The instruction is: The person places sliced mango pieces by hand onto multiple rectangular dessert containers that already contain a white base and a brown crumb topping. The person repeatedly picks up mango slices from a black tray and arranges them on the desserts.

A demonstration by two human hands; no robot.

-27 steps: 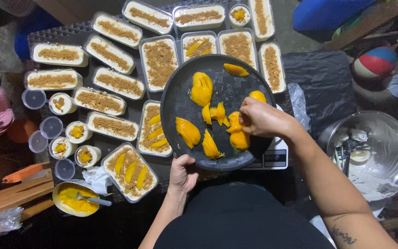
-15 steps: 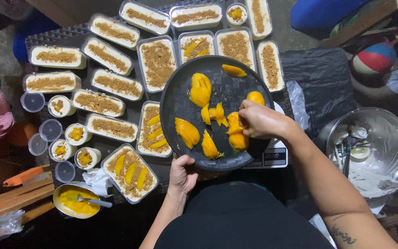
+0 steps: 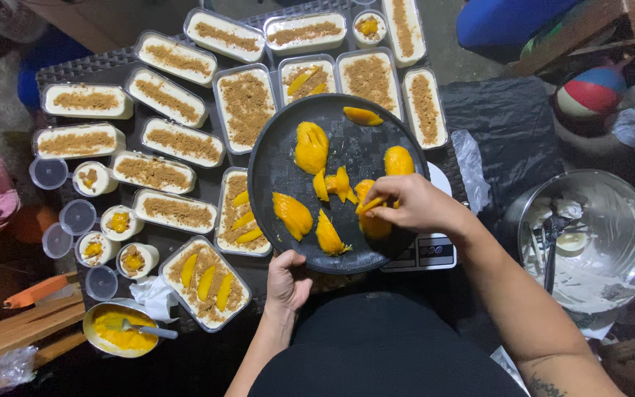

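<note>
Head view, looking straight down: right hand (image 3: 406, 204) over the near right part of a round black tray (image 3: 273, 158), thumb and fingertips (image 3: 371, 208) pinched closed on a thin mango slice (image 3: 370, 205). The slice's long axis runs roughly left to right, tilted slightly up toward the palm, and it sits directly above a larger mango cheek (image 3: 373, 225) lying on the tray. Left hand (image 3: 288, 279) curled closed on the tray's near rim, thumb on top, and well to the near left of the slice, so the right hand is the nearer one. More mango pieces (image 3: 310, 147) lie beyond and left of the fingertips. Left of the tray, a rectangular dessert tub (image 3: 243, 212) topped with crumbs and three slices; nearer, a second topped tub (image 3: 206, 281). Further tubs carry crumbs only (image 3: 244, 108). Surface: dark woven mat (image 3: 90, 68), crowded. To the right, a steel mixing bowl (image 3: 589, 239) smeared with cream; near left, a small bowl of mango puree (image 3: 115, 331).
</note>
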